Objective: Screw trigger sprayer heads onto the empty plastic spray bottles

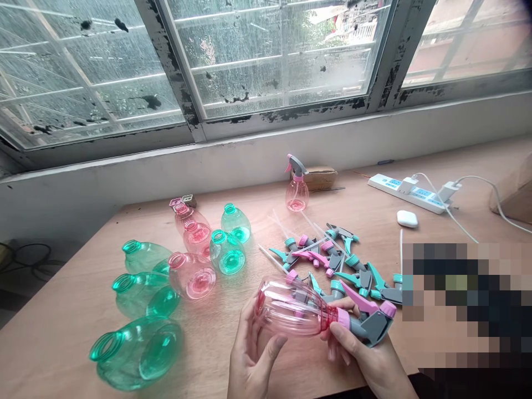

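Observation:
A clear pink spray bottle point(291, 310) lies sideways in the air above the table's front, its base to the left. My left hand point(257, 349) cups the base end, with the thumb below the bottle. At the neck, my right hand point(361, 346) pinches the pink collar of the grey and pink spray head point(372, 318), which sits on the bottle's mouth. How tightly the collar is screwed on, I cannot tell. Just behind my hands lies a pile of loose spray heads point(332, 260) in teal, pink and grey, with thin white tubes.
Several open bottles stand or lie on the left, such as a green bottle point(139, 352) and a pink bottle point(192, 275). A complete pink spray bottle point(297, 194) stands by a cardboard piece point(322, 178). Right of it are a power strip point(409, 193) and a white case point(407, 219).

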`<action>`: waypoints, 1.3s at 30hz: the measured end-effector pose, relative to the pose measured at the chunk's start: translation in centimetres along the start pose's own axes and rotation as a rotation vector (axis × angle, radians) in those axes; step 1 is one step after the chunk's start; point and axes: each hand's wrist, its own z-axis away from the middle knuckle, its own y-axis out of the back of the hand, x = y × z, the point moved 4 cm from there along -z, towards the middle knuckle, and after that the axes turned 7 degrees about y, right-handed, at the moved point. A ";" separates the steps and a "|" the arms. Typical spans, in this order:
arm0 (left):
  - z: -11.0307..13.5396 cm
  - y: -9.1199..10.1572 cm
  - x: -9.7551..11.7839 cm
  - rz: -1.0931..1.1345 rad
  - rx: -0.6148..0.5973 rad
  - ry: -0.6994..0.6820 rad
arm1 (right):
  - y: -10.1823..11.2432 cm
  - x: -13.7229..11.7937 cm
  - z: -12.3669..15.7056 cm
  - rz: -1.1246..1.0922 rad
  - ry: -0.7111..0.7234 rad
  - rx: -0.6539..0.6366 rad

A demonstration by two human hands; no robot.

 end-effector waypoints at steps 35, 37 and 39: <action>0.6 0.1 -0.2 -0.054 -0.004 -0.019 | 0.1 0.2 0.2 0.074 -0.020 0.001; 0.5 0.0 -0.1 -0.055 0.000 -0.005 | 0.2 0.3 0.3 0.130 -0.043 -0.020; 0.4 -0.1 0.1 -0.077 0.016 0.008 | 0.3 0.3 0.4 0.157 -0.062 -0.024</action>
